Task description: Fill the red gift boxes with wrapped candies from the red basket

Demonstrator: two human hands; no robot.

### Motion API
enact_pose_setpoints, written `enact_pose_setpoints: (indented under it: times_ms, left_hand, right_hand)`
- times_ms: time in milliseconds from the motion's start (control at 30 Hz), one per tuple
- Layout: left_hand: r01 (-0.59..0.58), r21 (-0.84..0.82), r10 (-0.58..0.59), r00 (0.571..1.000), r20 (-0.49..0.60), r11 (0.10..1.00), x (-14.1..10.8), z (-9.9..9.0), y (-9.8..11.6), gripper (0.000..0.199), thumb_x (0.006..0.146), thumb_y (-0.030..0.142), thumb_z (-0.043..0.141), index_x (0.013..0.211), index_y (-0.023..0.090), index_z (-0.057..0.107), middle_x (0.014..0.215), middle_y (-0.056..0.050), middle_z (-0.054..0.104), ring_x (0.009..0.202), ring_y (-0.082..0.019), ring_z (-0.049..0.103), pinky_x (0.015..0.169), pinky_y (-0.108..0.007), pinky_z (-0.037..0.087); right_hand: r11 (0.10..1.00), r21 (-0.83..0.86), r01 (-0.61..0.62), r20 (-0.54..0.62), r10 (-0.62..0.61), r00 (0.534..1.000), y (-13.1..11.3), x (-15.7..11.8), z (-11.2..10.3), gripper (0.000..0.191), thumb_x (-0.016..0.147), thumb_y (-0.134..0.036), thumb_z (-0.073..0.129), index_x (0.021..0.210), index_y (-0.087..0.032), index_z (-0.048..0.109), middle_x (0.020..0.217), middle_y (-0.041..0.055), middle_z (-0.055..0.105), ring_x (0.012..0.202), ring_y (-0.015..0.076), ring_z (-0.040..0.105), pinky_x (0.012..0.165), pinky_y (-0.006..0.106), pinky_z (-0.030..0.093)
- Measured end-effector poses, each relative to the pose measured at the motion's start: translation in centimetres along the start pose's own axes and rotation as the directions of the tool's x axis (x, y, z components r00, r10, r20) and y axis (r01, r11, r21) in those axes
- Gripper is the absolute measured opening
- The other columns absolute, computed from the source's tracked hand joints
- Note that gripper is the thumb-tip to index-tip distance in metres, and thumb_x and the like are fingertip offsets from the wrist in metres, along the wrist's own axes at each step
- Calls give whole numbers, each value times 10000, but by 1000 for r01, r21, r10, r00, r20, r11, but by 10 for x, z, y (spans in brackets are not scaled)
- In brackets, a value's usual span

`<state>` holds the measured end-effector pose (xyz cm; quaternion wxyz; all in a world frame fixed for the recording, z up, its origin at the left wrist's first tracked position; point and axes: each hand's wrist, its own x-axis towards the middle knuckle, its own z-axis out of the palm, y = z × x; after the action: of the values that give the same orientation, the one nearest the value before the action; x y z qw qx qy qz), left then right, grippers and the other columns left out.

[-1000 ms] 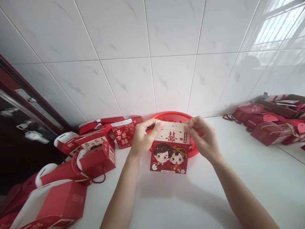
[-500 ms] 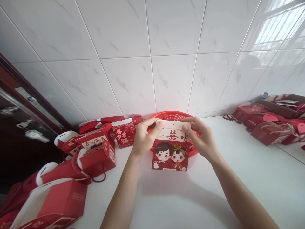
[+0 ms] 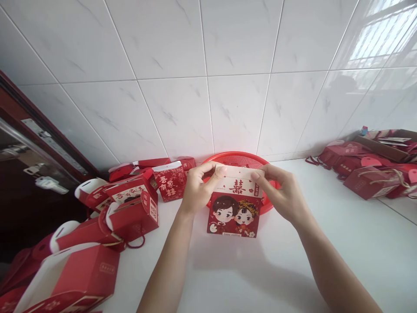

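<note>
Between my hands is a red paper gift box [image 3: 234, 215] with two cartoon figures on its front and a cream top flap with a red character. My left hand [image 3: 202, 184] pinches the flap's left corner, thumb on the near side. At the right corner, my right hand [image 3: 282, 187] grips it the same way. Whether the box is folded flat cannot be told from this angle. Behind it sits a red plastic basket [image 3: 239, 155], partly hidden by the box and my hands; its contents hardly show.
Several red boxes [image 3: 135, 219] crowd the left of the white counter [image 3: 247, 278]. More red boxes [image 3: 366, 180] lie at the right, beside an open carton [image 3: 365, 142]. A tiled wall [image 3: 239, 113] rises behind. A door with keys [image 3: 50, 184] stands at far left.
My right hand has shifted slightly to the right along the flap, and the box has tilted a little. My left hand keeps its grip, almost unmoved.
</note>
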<state>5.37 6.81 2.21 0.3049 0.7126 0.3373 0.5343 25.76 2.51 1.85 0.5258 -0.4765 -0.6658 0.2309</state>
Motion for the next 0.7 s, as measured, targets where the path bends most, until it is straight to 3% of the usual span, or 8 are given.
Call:
enact_pose_setpoints:
  times_ms: [200,433,700]
  left_hand:
    - [0,-39,3,998,68,999,-4,4,11,301,904,447,663,767,183,707,727,-24,649,712,-176,593,708,-283,515]
    - [-11,-32,16,984,177,999,-7,10,14,297,924,417,643,756,175,685,720,-17,623,702,-165,570,680,-269,482]
    - [4,-40,4,980,201,999,-6,8,13,292,927,409,640,766,172,699,718,-13,618,693,-158,552,661,-266,462]
  right_hand:
    - [985,-168,-29,87,45,995,-15,-16,-23,430,974,-498,545,652,-213,558,618,3,594,581,146,532,483,256,411]
    - [953,-290,84,310,10,951,-13,-17,-45,475,1005,-506,475,631,-213,476,573,-19,427,515,120,362,443,262,318]
    - [887,-302,349,401,-214,891,-4,-9,-48,414,1024,-428,466,667,-225,520,556,-21,462,500,124,338,463,277,300]
